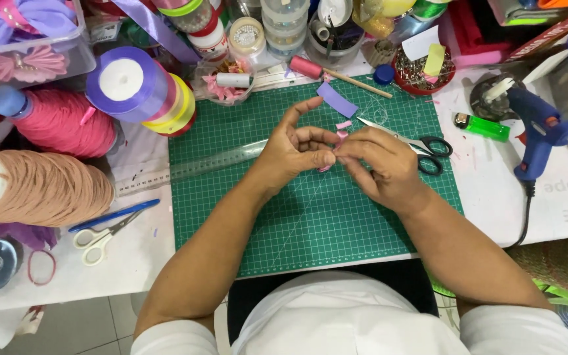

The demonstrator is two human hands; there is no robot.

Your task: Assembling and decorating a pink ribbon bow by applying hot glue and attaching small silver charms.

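You are pinching one small pink ribbon piece (pixel 340 139) between the fingertips of your left hand (pixel 295 152) and right hand (pixel 381 164), over one green cutting mat (pixel 310 217), two scissors nearby

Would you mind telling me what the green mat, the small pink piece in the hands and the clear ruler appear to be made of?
Green mat: likely matte vinyl or rubber, with a printed grid.
Pink piece, pinched by left hand and right hand: probably satin ribbon, thin and folded.
Ruler: seemingly clear plastic; the mat shows through.
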